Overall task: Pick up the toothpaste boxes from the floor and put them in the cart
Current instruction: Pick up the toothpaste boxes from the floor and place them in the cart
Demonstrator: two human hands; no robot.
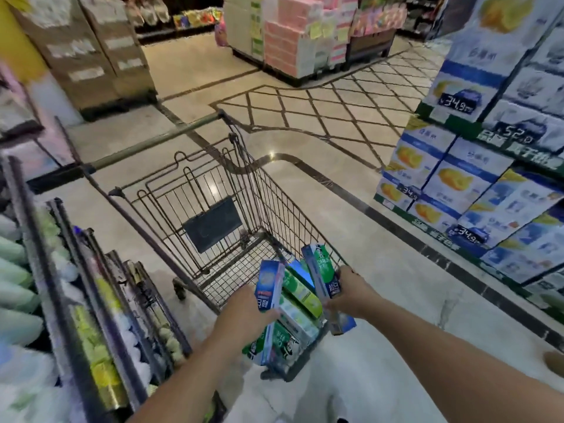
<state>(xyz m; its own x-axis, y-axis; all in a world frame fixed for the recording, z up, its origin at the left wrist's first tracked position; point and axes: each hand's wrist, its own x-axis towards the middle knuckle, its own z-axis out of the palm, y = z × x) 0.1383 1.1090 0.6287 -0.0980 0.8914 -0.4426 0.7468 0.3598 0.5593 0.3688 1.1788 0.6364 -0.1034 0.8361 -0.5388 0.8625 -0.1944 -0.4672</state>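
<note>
A wire shopping cart (268, 193) stands in the aisle in front of me, its near end low in view. My left hand (244, 312) grips a blue-and-white toothpaste box (268, 288) upright over the cart's near end. My right hand (351, 293) grips a green-and-blue toothpaste box (320, 271) over the cart's right rim. Between the two held boxes, several green toothpaste boxes (300, 296) lie piled in the basket. No box is visible on the floor.
A shelf rack (91, 300) of packaged goods runs along my left, close to the cart. Stacked blue-and-white cartons (476, 184) with price tags stand on the right. Pink tissue stacks (293, 35) and brown cartons (91, 56) stand farther back across the tiled floor.
</note>
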